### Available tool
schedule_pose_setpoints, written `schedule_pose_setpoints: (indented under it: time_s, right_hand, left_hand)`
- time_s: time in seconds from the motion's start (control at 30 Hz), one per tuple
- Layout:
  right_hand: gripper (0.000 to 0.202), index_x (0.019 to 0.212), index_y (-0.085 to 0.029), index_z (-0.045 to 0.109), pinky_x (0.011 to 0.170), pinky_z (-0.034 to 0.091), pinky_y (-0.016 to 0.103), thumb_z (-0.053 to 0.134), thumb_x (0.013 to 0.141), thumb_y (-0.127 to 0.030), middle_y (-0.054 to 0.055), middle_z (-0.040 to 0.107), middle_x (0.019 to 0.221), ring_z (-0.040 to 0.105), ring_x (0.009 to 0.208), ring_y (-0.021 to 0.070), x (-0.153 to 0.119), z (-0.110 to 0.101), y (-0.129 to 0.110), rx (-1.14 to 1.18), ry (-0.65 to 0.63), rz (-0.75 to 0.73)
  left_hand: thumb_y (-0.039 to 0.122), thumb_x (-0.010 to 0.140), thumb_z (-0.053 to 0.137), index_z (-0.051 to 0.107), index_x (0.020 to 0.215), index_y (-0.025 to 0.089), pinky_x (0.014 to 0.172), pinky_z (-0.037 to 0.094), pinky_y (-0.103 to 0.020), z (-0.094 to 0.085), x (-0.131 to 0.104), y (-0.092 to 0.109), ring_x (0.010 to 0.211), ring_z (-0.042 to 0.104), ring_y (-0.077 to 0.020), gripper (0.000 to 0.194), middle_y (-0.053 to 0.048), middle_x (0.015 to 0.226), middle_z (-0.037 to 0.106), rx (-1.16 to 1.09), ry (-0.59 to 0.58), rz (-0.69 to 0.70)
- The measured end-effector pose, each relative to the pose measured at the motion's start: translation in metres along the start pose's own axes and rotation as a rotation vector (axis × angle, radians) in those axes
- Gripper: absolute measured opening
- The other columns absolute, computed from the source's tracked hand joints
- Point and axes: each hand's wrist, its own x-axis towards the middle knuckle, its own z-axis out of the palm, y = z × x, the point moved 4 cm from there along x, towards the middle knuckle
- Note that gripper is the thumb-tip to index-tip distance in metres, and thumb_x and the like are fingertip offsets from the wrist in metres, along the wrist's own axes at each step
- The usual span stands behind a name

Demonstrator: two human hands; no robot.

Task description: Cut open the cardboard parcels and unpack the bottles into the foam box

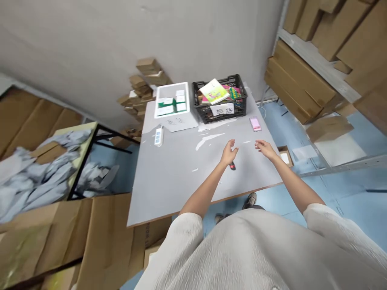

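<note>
My left hand (229,153) hovers over the right part of the grey table (169,173), thumb and fingers apart, holding nothing. Just below it lies a small black and red object (232,166), partly hidden by the hand, its kind unclear. My right hand (265,149) is raised near the table's right edge, fingers spread and nothing in them. Beyond the right hand a pink rectangular item (255,124) lies flat, its surface blurred out. Toward the back stands a black plastic crate (222,114) with booklets (214,91) in it and a handwritten label.
Left of the crate, a white foam box (178,123) holds several white and green boxes. A white power strip (159,136) lies before it. Cardboard boxes (145,88) are stacked behind the table. Shelves with cartons (302,80) stand right; grey bags (45,177) lie on a left table.
</note>
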Motion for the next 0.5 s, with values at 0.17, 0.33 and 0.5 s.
schedule_pose_setpoints:
  time_s: [0.17, 0.33, 0.5]
  right_hand:
    - [0.038, 0.121, -0.023, 0.072, 0.101, 0.058, 0.045, 0.069, 0.089, -0.044, 0.011, 0.076, 0.128, 0.074, 0.113, 0.0261, -0.03, 0.112, -0.026, -0.063, -0.145, -0.043]
    - [0.038, 0.121, -0.023, 0.072, 0.102, 0.058, 0.045, 0.07, 0.089, -0.045, 0.012, 0.075, 0.129, 0.074, 0.114, 0.0259, -0.076, 0.231, -0.032, -0.094, -0.282, -0.074]
    - [0.037, 0.119, -0.023, 0.073, 0.101, 0.058, 0.046, 0.069, 0.089, -0.045, 0.01, 0.076, 0.127, 0.074, 0.111, 0.0252, -0.119, 0.339, -0.037, -0.152, -0.45, -0.123]
  left_hand:
    - [0.023, 0.086, 0.075, 0.064, 0.135, 0.027, 0.116, 0.047, -0.054, -0.105, -0.064, -0.023, 0.137, 0.06, -0.0329, 0.051, -0.013, 0.148, 0.063, -0.028, 0.127, 0.0]
    - [0.023, 0.087, 0.074, 0.067, 0.131, 0.026, 0.115, 0.048, -0.055, -0.206, -0.146, -0.06, 0.135, 0.062, -0.0331, 0.045, -0.013, 0.146, 0.064, -0.001, 0.265, -0.028]
    - [0.024, 0.087, 0.074, 0.068, 0.13, 0.026, 0.115, 0.049, -0.054, -0.29, -0.226, -0.089, 0.134, 0.063, -0.0329, 0.044, -0.013, 0.145, 0.065, -0.015, 0.402, -0.053]
